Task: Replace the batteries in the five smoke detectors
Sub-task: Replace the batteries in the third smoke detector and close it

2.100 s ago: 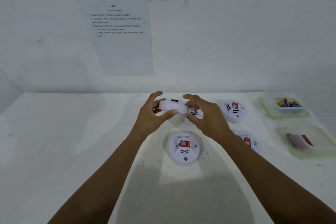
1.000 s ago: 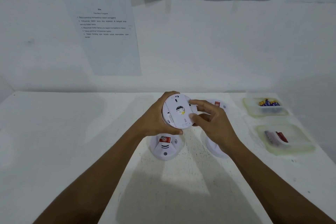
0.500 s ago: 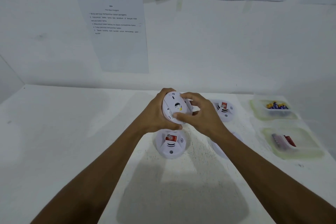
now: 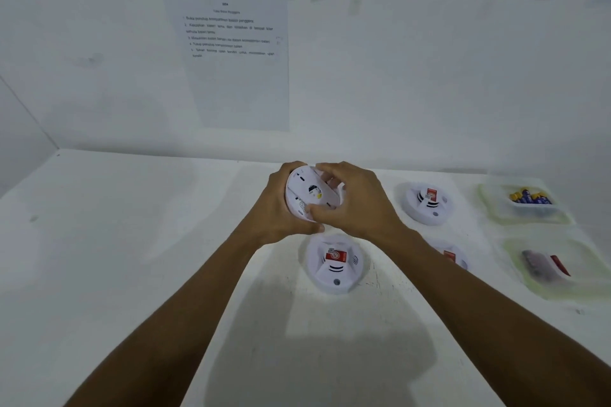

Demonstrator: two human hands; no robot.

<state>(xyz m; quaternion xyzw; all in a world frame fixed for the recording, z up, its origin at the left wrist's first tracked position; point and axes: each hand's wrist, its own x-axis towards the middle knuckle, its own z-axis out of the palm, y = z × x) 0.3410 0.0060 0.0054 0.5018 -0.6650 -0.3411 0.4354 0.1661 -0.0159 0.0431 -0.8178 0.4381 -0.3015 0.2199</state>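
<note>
While the left hand [image 4: 276,210] grips the held smoke detector [image 4: 309,196] round its left rim, fingers curled behind the body and thumb at the lower edge, I read the right hand [image 4: 358,205] as closed on the same unit: its fingers curl over the top right rim and its thumb presses the lower part of the face. I see the unit raised off the desk [image 4: 132,258], above the middle and toward the back edge, tilted with its flat underside toward the camera; a small dark opening with a yellow part shows at its centre. A second detector [image 4: 334,266] lies face up on the desk, just in front of the hands. A third detector [image 4: 426,203] lies toward the back right corner, and a fourth detector [image 4: 453,256] is partly hidden behind the right forearm. Along the right edge I note two trays: the back tray [image 4: 489,208] holds blue and yellow batteries [image 4: 529,198], and the front tray [image 4: 511,259] holds dark and red items [image 4: 542,266] too blurred to identify.
</note>
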